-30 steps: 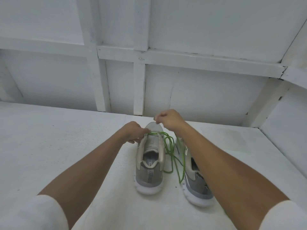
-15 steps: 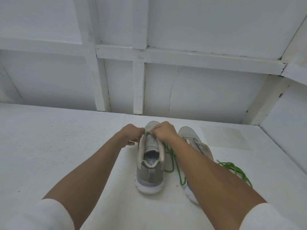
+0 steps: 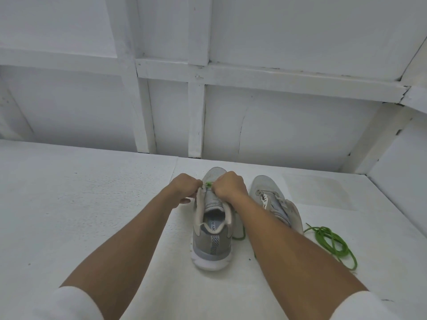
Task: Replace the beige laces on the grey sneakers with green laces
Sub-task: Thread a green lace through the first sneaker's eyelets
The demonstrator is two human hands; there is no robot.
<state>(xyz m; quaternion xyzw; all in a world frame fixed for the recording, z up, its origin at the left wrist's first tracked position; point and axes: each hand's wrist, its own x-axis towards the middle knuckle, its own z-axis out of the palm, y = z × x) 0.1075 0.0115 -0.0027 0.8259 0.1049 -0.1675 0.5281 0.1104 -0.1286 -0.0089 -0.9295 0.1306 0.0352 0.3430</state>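
**Head view: green lace held at the forward eyelets**

1. Work surface. The white surface (image 3: 92, 215) carries two grey sneakers side by side near its far edge, toes towards the white panelled wall (image 3: 288, 135).
2. Worked sneaker (image 3: 212, 241). It stands upright, heel towards the person. Its open collar shows only a pale insole with printed lettering.
3. Second sneaker (image 3: 275, 204). It stands just beside the first, on the side of the right edge. The beige laces (image 3: 265, 197) are in its eyelets.
4. Green lace (image 3: 208, 184). A short stretch spans the forward eyelets of the worked sneaker, between both hands. A further loop shows between the two sneakers.
5. Loose green lace (image 3: 332, 243). It lies coiled on the surface beyond the second sneaker, towards the right edge.
6. Left hand (image 3: 186, 188). The fingers are curled, pinching the green lace at the sneaker's left side.
7. Right hand (image 3: 228, 189). It is closed into a fist on the lace at the sneaker's right side; the fingertips are hidden.
8. Both forearms extend forward, bare below white sleeves (image 3: 69, 303).
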